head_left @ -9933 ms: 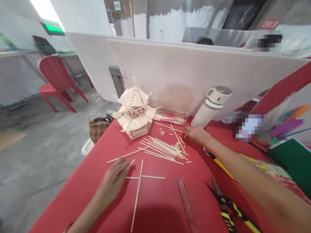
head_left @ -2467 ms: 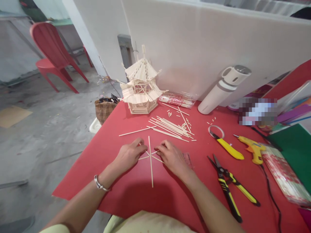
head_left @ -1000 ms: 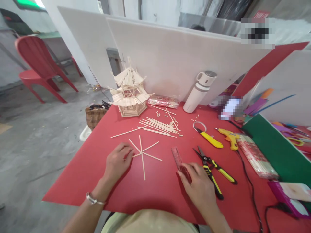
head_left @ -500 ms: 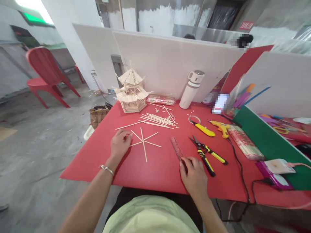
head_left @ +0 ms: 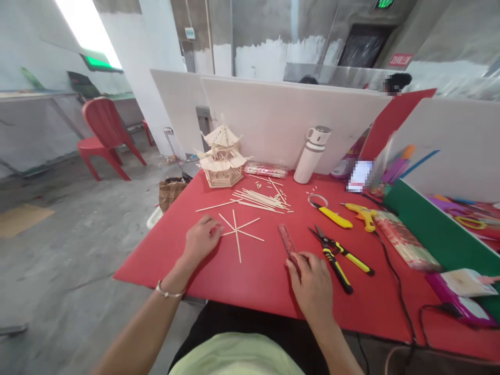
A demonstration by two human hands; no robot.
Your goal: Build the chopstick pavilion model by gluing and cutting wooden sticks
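Note:
My left hand [head_left: 201, 239] rests on the red table [head_left: 250, 284], its fingers loosely bent and its fingertips at the left end of several thin wooden sticks crossed in a star [head_left: 236, 232]. My right hand [head_left: 312, 284] lies over the near end of a red ruler [head_left: 286, 238], with thumb and fingers pinched on it. Black-and-yellow cutters [head_left: 339, 256] lie just right of that hand. A pile of loose sticks [head_left: 261, 199] and a stick-built pagoda model [head_left: 222, 159] stand further back.
A yellow-handled tool [head_left: 331, 213], a yellow glue gun [head_left: 361, 214], a wrapped packet of sticks [head_left: 404, 242] and a white bottle [head_left: 314, 154] lie to the right and back. White boards [head_left: 289, 114] wall the table's far edge. A red chair [head_left: 105, 135] and a basket [head_left: 170, 191] stand on the floor at left.
My right hand left the crossed sticks and moved right onto the ruler's near end. My left hand stayed by the sticks. The view has pulled back and risen.

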